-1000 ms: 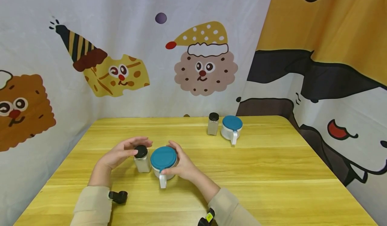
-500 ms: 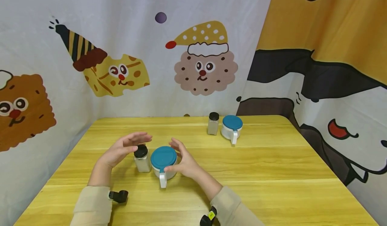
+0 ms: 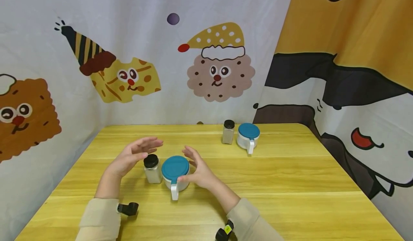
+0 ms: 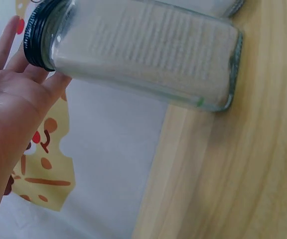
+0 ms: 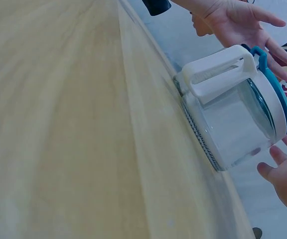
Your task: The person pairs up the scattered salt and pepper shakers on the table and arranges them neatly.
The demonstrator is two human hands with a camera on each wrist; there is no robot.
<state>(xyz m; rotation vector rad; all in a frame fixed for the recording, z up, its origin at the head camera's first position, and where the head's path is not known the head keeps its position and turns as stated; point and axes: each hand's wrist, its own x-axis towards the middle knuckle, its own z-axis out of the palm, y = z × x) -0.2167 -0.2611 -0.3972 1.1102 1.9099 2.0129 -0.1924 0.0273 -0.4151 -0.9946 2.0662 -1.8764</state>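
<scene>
A square glass jar [image 3: 153, 174] with a black screw lid and pale powder inside stands upright on the wooden table. My left hand [image 3: 130, 157] is beside and above its lid, fingers extended; in the left wrist view the open palm [image 4: 14, 104] lies behind the lid. Just to the right stands a clear, round canister [image 3: 175, 171] with a blue lid and a white handle facing me. Around its right side my right hand [image 3: 201, 173] is spread, thumb near the handle. The right wrist view shows the fingers [image 5: 283, 167] apart from the canister wall.
Farther back on the table [image 3: 274, 183] stand a second black-lidded jar [image 3: 228, 133] and a second blue-lidded canister [image 3: 248, 137], side by side. A curtain [image 3: 174, 90] with cartoon prints hangs behind the table's far edge.
My left hand has risen slightly off the black lid. My right hand has loosened from the canister and drawn a little to the right. Both containers stay in place.
</scene>
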